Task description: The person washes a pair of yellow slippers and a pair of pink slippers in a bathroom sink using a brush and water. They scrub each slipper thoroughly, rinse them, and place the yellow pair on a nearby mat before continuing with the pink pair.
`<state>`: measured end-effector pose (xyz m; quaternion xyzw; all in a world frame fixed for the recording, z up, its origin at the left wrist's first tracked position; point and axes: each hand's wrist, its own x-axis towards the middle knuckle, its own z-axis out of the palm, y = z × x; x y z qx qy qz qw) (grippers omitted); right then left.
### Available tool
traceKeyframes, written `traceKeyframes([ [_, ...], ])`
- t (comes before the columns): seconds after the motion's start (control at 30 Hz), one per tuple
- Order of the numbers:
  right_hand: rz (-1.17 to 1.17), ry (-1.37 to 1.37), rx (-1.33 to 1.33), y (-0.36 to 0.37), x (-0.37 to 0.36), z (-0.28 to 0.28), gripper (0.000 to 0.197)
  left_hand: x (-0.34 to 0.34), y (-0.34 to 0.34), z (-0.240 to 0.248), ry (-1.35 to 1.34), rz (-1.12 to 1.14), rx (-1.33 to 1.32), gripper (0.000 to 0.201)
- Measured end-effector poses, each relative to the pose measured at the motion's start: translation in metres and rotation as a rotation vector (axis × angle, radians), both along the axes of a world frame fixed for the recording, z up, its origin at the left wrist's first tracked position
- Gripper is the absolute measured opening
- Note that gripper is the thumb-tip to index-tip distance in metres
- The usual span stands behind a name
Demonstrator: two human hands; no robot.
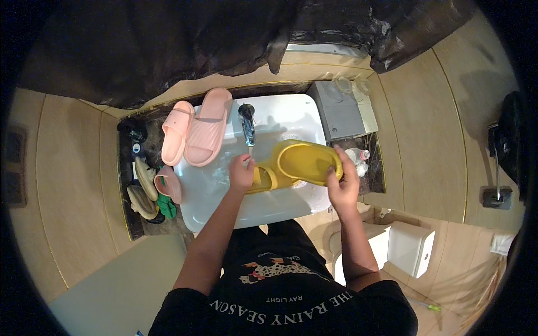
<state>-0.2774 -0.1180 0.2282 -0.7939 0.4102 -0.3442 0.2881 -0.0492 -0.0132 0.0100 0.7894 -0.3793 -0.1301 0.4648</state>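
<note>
Yellow and glossy, one slipper (pixel 302 161) is held up over the sink (pixel 269 213) by the right hand (pixel 343 182), which pinches its near end with the thumb inside the rim and the fingers along the outer edge. A second yellow slipper (pixel 273 178) lies lower, between the two hands and partly behind the first. The left hand (pixel 242 173) is beside it with fingers bent; whether they grip it, I cannot tell. Just beyond the left hand stands a chrome faucet (pixel 246 123), its spout end near the fingertips. To the left of that hand, two pink slippers (pixel 206 134) rest side by side on the sink's edge. Farther left, on the dark counter (pixel 374 171), are beige shoes (pixel 147 179) and a green cloth (pixel 166 205). Beyond the right hand sits a grey box (pixel 337 115), with a clear bottle (pixel 358 159) just right of the fingers.
</note>
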Motion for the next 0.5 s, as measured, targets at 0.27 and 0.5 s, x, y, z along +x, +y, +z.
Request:
traceKeyframes([
  [0.27,-0.225,-0.548,0.692,-0.041,0.018,-0.054,0.048,-0.045,0.012,0.042,0.342,-0.262,0.136,0.036],
  [0.5,-0.241,-0.804,0.947,-0.079,0.054,-0.141,0.077,-0.059,-0.005,0.032,0.322,-0.327,0.320,0.039],
])
